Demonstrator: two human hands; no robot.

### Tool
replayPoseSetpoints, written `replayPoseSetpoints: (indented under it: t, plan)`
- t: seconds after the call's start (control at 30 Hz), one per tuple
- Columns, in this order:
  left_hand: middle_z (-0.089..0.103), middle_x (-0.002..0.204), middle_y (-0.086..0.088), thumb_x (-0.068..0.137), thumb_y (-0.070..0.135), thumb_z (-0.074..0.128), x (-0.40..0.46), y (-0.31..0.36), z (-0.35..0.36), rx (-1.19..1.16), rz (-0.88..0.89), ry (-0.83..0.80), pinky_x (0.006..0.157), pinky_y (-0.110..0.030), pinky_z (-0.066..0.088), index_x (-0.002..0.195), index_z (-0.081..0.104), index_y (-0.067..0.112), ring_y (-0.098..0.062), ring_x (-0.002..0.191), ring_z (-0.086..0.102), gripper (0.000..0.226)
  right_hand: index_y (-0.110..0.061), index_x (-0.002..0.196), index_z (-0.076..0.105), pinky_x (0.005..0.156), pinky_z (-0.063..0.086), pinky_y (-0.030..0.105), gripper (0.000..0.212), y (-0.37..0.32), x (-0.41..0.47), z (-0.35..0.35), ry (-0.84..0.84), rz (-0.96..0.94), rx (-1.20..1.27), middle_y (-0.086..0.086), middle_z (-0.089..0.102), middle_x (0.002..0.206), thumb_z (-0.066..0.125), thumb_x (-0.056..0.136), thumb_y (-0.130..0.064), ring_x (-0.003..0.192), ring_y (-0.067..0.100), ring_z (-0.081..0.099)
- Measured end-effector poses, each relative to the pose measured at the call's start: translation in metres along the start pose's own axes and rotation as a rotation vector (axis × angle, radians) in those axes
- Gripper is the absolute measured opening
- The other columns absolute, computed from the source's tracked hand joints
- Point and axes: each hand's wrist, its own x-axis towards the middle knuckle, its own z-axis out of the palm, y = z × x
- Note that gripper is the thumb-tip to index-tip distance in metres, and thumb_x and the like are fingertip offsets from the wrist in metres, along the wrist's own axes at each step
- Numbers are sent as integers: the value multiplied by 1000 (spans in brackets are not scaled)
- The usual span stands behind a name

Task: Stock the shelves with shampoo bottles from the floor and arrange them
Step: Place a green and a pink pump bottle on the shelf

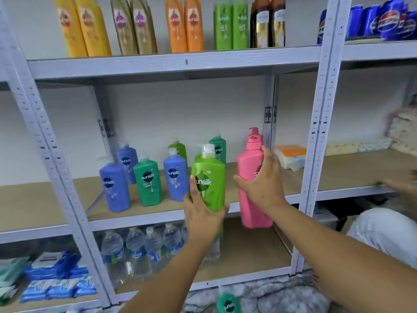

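My left hand point(204, 214) grips a light green Sunsilk pump bottle point(211, 179) from below, holding it in front of the middle shelf point(158, 219). My right hand point(262, 179) grips a pink pump bottle point(250, 211) around its upper body, just right of the green one. Both bottles are upright and overlap the shelf's front edge. On the shelf behind stand blue bottles point(115, 188) point(176, 179), dark green ones point(147, 182) point(218, 147) and another light green one point(178, 149). A dark green bottle point(228, 304) lies on the floor below.
The top shelf point(171, 64) carries yellow, gold, orange, green and brown bottles, with Pepsi cans point(388, 21) to the right. Water bottles point(135, 247) fill the bottom shelf. Another person's hand point(404, 184) and knee point(383, 231) are at the right. Grey uprights point(316, 136) frame the bay.
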Motion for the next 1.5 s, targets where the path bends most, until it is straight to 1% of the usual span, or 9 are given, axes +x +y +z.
replayPoseSetpoints:
  t: [0.2, 0.33, 0.43, 0.57, 0.83, 0.97, 1.2, 1.33, 1.5]
  plan:
    - [30, 134, -10, 64, 36, 83, 73, -20, 97, -119, 29, 11, 100, -43, 42, 139, -16, 52, -34, 119, 46, 126, -19, 145, 19, 100, 42, 44, 106, 72, 79, 56, 24, 20, 16, 13, 33, 133, 83, 62, -39, 116, 30, 44]
    - [30, 140, -19, 66, 38, 82, 109, -39, 149, -146, 34, 35, 110, -41, 29, 143, -12, 45, -32, 131, 33, 122, -17, 146, 19, 97, 40, 37, 107, 121, 111, 92, 58, 27, 31, 10, 31, 137, 85, 64, -32, 120, 27, 43]
    - [26, 146, -16, 65, 35, 83, 130, -56, 181, -146, 81, 44, 114, -42, 25, 148, -6, 37, -30, 138, 25, 121, -17, 144, 21, 99, 43, 44, 106, 153, 125, 118, 90, 34, 24, 12, 31, 137, 86, 62, -32, 120, 30, 43]
    - [33, 137, -15, 62, 31, 85, 142, -75, 209, -117, 112, 75, 114, -42, 27, 149, 0, 32, -32, 131, 33, 121, -28, 140, 18, 97, 45, 52, 103, 182, 127, 151, 79, 13, 57, 6, 26, 136, 83, 62, -47, 120, 34, 44]
    - [28, 138, -19, 61, 41, 86, 152, -92, 236, -91, 73, 145, 110, -47, 32, 144, -8, 43, -36, 128, 35, 125, -24, 145, 15, 102, 40, 52, 102, 203, 127, 179, 69, -17, 18, 17, 22, 143, 67, 67, -62, 128, 39, 37]
    - [27, 139, -22, 64, 43, 83, 155, -93, 241, -52, 50, 154, 108, -47, 31, 143, -9, 43, -40, 127, 35, 121, -33, 148, 4, 105, 38, 53, 109, 213, 117, 178, 48, -12, 33, 16, 24, 145, 78, 69, -42, 131, 35, 36]
    - [25, 142, -22, 65, 43, 81, 162, -93, 242, -19, 2, 153, 106, -46, 32, 141, -12, 44, -40, 126, 37, 121, -15, 152, 1, 102, 29, 25, 121, 230, 102, 189, -4, 185, 215, 13, 30, 144, 85, 65, -30, 131, 24, 36]
    - [23, 144, -21, 67, 43, 80, 166, -93, 240, 21, -18, 136, 107, -44, 31, 138, -17, 45, -40, 127, 35, 121, -13, 148, 13, 106, 37, 34, 109, 235, 96, 204, -14, 227, 265, 11, 36, 138, 84, 66, -30, 125, 23, 42]
    - [17, 148, -21, 72, 50, 74, 175, -100, 237, 50, -27, 104, 107, -47, 29, 141, -19, 34, -40, 131, 32, 117, -12, 145, 19, 103, 41, 35, 102, 242, 99, 209, -63, 213, 260, 10, 41, 135, 82, 68, -36, 122, 22, 46]
